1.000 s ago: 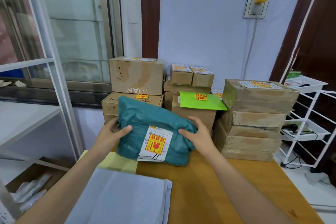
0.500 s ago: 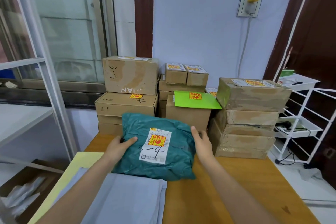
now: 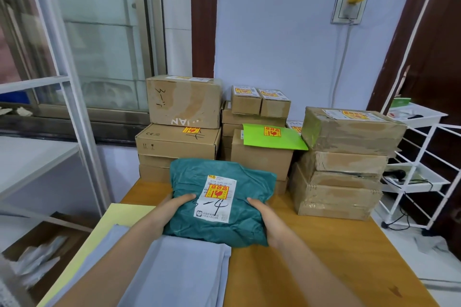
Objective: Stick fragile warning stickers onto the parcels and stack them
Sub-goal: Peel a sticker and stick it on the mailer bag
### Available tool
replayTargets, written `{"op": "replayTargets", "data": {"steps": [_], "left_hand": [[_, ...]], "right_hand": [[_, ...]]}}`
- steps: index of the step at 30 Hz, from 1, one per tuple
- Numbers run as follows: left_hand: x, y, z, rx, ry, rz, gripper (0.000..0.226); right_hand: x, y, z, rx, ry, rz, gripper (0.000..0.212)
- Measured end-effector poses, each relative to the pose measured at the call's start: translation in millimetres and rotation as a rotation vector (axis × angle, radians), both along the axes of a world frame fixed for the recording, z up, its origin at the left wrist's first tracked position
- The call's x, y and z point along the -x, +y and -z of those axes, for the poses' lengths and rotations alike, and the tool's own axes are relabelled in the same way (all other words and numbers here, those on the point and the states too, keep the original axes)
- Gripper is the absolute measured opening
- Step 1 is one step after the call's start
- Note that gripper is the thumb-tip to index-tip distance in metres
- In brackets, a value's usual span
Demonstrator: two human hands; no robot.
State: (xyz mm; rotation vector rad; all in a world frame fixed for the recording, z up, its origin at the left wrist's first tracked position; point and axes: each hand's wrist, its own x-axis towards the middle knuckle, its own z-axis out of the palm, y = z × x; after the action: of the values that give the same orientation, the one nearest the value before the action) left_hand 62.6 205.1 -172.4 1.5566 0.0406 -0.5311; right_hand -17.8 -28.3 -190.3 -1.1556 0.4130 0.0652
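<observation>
Teal plastic mailer parcel [image 3: 219, 204]: we see it on the wooden desk [image 3: 311, 252] at 12 o'clock from us, in front of the cardboard box stacks [image 3: 179, 142].
Fragile sticker [image 3: 216, 192]: yellow-red, on its white label.
Left hand [image 3: 174, 204]: grip on the parcel's left edge.
Right hand [image 3: 262, 214]: grip on its right edge.
Change: a second ago we held it raised; now it lies lower and flatter.

Upper left carton [image 3: 184, 101]: handwritten "3-1", inverted white letters "NA". Carton below [image 3: 177, 141]: "CE" mark, handwritten "4". Teal parcel's white label [image 3: 216, 198]: handwritten "4"; sticker characters illegible.
</observation>
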Motion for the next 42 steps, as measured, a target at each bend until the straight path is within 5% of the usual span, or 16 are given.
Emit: {"op": "replayTargets", "data": {"steps": [4, 12, 18, 22, 26, 33, 38, 42], "left_hand": [[7.5, -1.8, -1.7, 0.082, -0.001, -0.021, 0.077], [22.8, -4.8, -19.7, 0.187, -0.083, -0.003, 0.099], [26.7, 0.8, -44.1, 0.207, -0.136, 0.022, 0.085], [28.8, 7.3, -61.6, 0.192, -0.2, 0.022, 0.113], [28.1, 12.7, -74.6, 0.208, -0.251, -0.031, 0.117], [18.7, 23.3, -100.9, 0.268, -0.251, -0.214, 0.054], [5.5, 30.3, -123.6, 0.328, -0.303, -0.446, 0.072], [-2.5, 30.7, -138.9, 0.305, -0.4, -0.461, 0.052]], "right_hand": [[4.6, 1.0, -3.9, 0.008, -0.021, -0.005, 0.04], [17.2, -5.0, -26.9, 0.0, -0.118, -0.012, 0.032], [25.4, -5.6, -55.0, 0.138, -0.206, -0.073, 0.032], [26.6, -3.4, -73.4, 0.214, -0.24, -0.088, 0.033], [24.0, 0.0, -91.5, 0.26, -0.275, -0.111, 0.035], [9.7, 16.7, -122.5, 0.237, -0.381, -0.13, 0.04], [-8.1, 33.7, -136.4, 0.251, -0.458, -0.132, 0.044], [-26.0, 42.8, -149.3, 0.269, -0.461, -0.113, 0.042]]}}
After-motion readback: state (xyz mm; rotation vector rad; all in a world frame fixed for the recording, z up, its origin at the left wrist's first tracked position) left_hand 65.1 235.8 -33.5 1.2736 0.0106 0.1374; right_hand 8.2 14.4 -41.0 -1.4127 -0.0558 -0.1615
